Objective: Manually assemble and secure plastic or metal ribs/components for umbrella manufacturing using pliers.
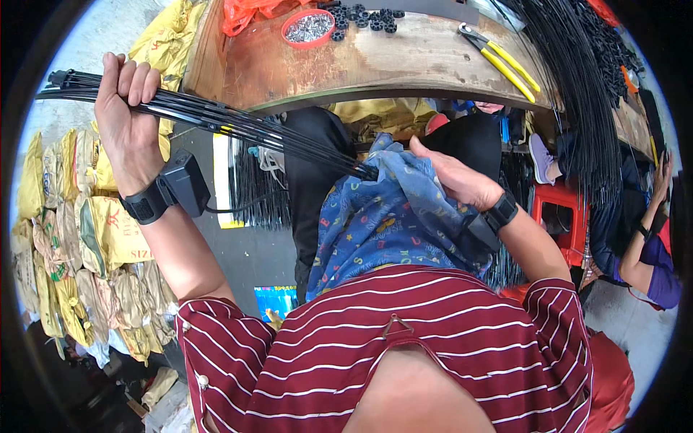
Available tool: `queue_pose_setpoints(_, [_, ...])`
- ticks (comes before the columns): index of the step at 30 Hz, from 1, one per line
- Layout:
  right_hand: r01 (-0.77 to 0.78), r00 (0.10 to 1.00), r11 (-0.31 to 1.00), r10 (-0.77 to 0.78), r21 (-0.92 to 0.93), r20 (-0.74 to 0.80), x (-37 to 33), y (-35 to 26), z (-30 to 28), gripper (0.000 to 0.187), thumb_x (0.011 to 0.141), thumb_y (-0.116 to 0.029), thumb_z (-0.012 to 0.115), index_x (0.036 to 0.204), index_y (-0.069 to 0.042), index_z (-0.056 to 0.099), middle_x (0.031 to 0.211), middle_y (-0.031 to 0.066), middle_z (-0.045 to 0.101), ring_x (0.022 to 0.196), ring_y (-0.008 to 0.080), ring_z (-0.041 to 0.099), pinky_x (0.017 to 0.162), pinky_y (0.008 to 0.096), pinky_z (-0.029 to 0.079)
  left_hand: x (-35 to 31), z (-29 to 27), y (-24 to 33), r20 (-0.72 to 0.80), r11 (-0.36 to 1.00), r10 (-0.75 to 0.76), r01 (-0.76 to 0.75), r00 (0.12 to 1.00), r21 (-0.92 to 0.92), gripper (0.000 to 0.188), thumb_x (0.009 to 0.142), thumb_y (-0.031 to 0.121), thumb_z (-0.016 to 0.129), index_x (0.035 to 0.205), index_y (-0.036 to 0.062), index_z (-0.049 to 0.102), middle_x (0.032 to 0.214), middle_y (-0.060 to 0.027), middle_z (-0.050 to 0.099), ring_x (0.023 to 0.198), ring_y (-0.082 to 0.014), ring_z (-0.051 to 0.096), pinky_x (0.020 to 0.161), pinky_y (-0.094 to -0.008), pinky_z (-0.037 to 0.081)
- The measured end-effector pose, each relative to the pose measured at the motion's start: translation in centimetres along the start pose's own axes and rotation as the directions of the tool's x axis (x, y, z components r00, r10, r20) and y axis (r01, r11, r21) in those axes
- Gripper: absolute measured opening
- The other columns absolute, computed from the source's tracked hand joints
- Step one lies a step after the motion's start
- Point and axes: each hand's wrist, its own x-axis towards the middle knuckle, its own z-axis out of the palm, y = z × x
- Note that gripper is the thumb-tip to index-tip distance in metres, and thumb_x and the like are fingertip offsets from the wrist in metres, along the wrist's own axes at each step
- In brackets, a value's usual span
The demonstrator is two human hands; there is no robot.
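Raised at the left, my left hand (128, 94) is closed around a bundle of thin black rods (238, 124) that looks like a folded umbrella frame. A dark hub-like end sticks out past the fist. The bundle slopes down to the right, and its other end meets the bunched blue cloth (390, 224) with coloured letters that covers my lap. My right hand (458, 177) grips the raised folds of that cloth beside the rod ends. Its thumb side shows, while the other fingers are hidden by the cloth. Each wrist wears a black strap; the left one carries a box with a cable.
On the wooden table (289, 79) ahead are a red dish (308, 29) of small metal pieces, black round plastic parts (368, 18) and yellow-handled pliers (505, 61). Long black rods (577, 94) overhang its right side. Yellow sacks (108, 231) pile up left; a co-worker's arm (642, 245) shows right.
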Motion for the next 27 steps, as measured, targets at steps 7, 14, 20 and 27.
queue_pose_setpoints(7, [0.209,0.96,0.953,-0.243,-0.218,-0.139,1.5,1.0,-1.7,0.019,0.095,-0.022,0.059,0.096,-0.005,0.067,0.08,-0.0092,0.062,0.071,0.0001,0.052,0.066,0.0182,0.044,-0.3,-1.0,-1.2,-0.006,0.994,-0.099,0.099,0.995,0.039,0.017,0.099,0.012,0.049,0.087,0.0017,0.044,0.057,0.0034,0.026,0.048,-0.0078,0.023,0.045,-0.0235,0.025])
queue_pose_setpoints(14, [0.198,0.952,0.814,-0.292,-0.546,-0.09,0.5,2.7,-3.7,0.019,0.095,-0.018,0.057,0.09,-0.001,0.064,0.071,-0.0087,0.051,0.064,0.002,0.039,0.056,0.0237,0.036,-2.0,-2.1,-0.3,-0.174,0.994,0.099,-0.089,0.98,0.063,0.02,0.1,0.015,0.046,0.084,0.0036,0.042,0.057,0.0031,0.024,0.047,-0.0084,0.023,0.045,-0.0243,0.026])
queue_pose_setpoints(20, [0.321,0.726,0.601,-0.652,-0.732,-0.217,1.2,1.6,-3.8,0.021,0.093,-0.019,0.057,0.093,0.002,0.06,0.067,0.0047,0.052,0.066,0.0088,0.043,0.061,0.0293,0.041,-2.1,-4.2,-1.2,-0.169,0.987,-0.158,0.149,0.973,-0.063,0.021,0.1,0.016,0.047,0.084,0.0032,0.043,0.056,0.0027,0.026,0.045,-0.0087,0.024,0.043,-0.0242,0.026])
queue_pose_setpoints(27, [0.101,0.628,0.522,-0.694,-0.847,-0.353,0.8,0.6,-4.2,0.022,0.088,-0.018,0.06,0.098,0.001,0.061,0.08,0.0179,0.064,0.078,0.0328,0.063,0.072,0.0374,0.048,-3.7,-4.0,-3.7,-0.169,0.917,-0.36,0.316,0.917,-0.243,0.024,0.1,0.018,0.048,0.081,0.004,0.044,0.056,0.0039,0.024,0.045,-0.0084,0.022,0.042,-0.0234,0.025])
